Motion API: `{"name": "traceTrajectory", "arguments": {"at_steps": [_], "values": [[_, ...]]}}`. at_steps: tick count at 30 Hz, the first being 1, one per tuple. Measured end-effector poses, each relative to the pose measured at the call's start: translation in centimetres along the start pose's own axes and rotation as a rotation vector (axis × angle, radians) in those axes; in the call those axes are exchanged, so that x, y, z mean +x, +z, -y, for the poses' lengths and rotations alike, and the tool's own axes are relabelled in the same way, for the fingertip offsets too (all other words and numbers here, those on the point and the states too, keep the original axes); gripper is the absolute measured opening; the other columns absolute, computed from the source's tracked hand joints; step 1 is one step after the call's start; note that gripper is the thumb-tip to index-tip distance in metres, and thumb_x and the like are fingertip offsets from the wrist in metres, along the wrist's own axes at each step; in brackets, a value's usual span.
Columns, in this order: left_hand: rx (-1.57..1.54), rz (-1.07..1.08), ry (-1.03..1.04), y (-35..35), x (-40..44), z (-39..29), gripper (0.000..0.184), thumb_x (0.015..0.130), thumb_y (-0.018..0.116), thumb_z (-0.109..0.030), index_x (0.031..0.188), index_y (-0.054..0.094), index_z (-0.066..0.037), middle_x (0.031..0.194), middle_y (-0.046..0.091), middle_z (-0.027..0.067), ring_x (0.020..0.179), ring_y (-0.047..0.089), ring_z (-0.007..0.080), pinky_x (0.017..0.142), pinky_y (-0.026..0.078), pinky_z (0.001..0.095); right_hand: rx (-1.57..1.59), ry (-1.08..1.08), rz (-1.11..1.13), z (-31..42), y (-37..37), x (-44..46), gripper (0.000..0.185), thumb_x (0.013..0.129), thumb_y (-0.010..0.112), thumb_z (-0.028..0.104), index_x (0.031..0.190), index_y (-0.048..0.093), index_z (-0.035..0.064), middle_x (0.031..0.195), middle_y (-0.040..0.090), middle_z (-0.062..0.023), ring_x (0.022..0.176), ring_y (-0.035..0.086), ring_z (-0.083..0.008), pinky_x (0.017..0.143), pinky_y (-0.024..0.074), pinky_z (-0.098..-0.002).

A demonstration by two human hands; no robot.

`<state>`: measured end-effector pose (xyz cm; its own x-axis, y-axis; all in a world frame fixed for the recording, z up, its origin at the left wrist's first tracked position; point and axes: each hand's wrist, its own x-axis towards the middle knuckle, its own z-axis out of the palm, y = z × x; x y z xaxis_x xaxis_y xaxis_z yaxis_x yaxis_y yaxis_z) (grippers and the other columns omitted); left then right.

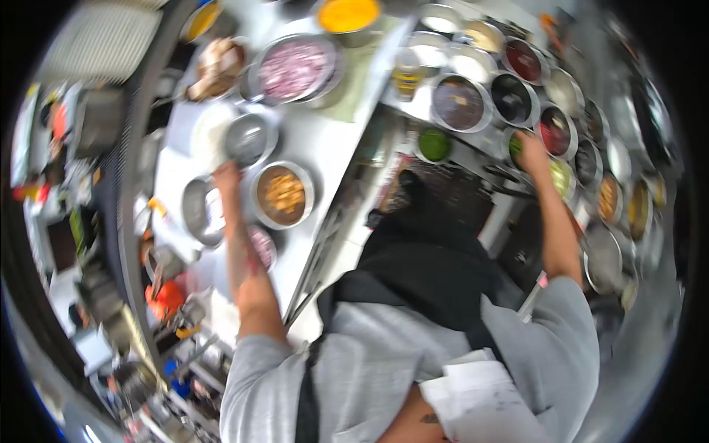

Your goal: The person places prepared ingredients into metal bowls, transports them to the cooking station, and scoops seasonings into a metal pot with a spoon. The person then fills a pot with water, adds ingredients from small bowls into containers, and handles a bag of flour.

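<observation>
On the left counter, my left hand is closed at the near edge of a small metal bowl that looks bare inside. Beside that hand stands a metal bowl of orange-brown chunks in liquid, with another metal bowl on its other side. Over on the right, my right hand reaches to a round container of chopped greens. Its fingertips are blurred and partly hidden at the greens, so their grip does not show. A container of pale green pieces lies just below that wrist.
A large bowl of chopped purple onion and a yellow-filled bowl stand farther up the left counter. Several round containers of sauces, including a red one, crowd the right side. A green-filled bowl sits between the counters.
</observation>
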<state>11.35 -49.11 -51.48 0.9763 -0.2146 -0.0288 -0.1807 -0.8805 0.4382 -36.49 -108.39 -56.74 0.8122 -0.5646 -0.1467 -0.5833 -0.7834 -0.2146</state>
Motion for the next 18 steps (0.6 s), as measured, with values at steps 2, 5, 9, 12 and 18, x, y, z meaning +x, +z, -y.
{"name": "traceTrajectory", "arguments": {"at_steps": [2, 5, 9, 12, 18], "values": [[-0.477, -0.067, -0.227, -3.3, -2.9, -2.5, 0.017, 0.088, 0.063, -0.017, 0.076, 0.06, -0.006, 0.067, 0.058, 0.0015, 0.059, 0.054, 0.0115, 0.055, 0.046, 0.028, -0.015, 0.038, 0.023, 0.9, -0.2, -0.3, 0.053, 0.07, 0.063, 0.0, 0.121, 0.059, 0.0119, 0.11, 0.061, -0.0185, 0.102, 0.062, -0.0375, 0.088, 0.0505, -0.0458], [-0.775, -0.06, -0.111, -5.5, -6.1, -3.9, 0.019, 0.092, 0.063, -0.015, 0.076, 0.057, -0.008, 0.065, 0.053, -0.002, 0.058, 0.05, 0.0067, 0.056, 0.046, 0.0224, 0.044, 0.025, 0.035, 0.0, 0.2, 0.3, 0.046, 0.07, 0.06, -0.002, 0.114, 0.064, 0.0117, 0.107, 0.064, -0.0196, 0.099, 0.062, -0.0376, 0.084, 0.0513, -0.0456], [-0.635, 0.183, 0.009, -5.2, -10.9, -14.4, 0.017, 0.093, 0.06, -0.011, 0.077, 0.057, -0.009, 0.063, 0.046, -0.0056, 0.055, 0.041, 0.0031, 0.052, 0.038, 0.0199, 0.141, 0.099, -0.038, 0.4, -2.0, -0.6, 0.04, 0.07, 0.058, -0.004, 0.107, 0.066, 0.01, 0.099, 0.067, -0.0209, 0.096, 0.064, -0.037, 0.084, 0.0502, -0.0455], [-0.742, 0.505, 0.047, 0.2, -14.7, -22.4, 0.009, 0.092, 0.061, -0.011, 0.084, 0.061, -0.007, 0.072, 0.054, -0.0037, 0.063, 0.05, 0.0044, 0.054, 0.044, 0.0216, 0.163, 0.035, -0.042, -0.7, -1.0, -0.9, 0.04, 0.069, 0.059, -0.004, 0.107, 0.065, 0.0092, 0.096, 0.067, -0.021, 0.094, 0.064, -0.0381, 0.082, 0.05, -0.0462], [-0.7, 0.943, 0.233, 14.5, -19.5, -35.0, 0.021, 0.089, 0.065, -0.016, 0.076, 0.057, -0.002, 0.07, 0.065, 0.0064, 0.061, 0.068, 0.0134, 0.053, 0.05, 0.0231, 0.25, 0.105, -0.131, -0.5, -3.8, -2.6, 0.037, 0.07, 0.067, 0.002, 0.106, 0.064, 0.01, 0.095, 0.066, -0.0219, 0.091, 0.064, -0.0393, 0.08, 0.0506, -0.0466]]}}
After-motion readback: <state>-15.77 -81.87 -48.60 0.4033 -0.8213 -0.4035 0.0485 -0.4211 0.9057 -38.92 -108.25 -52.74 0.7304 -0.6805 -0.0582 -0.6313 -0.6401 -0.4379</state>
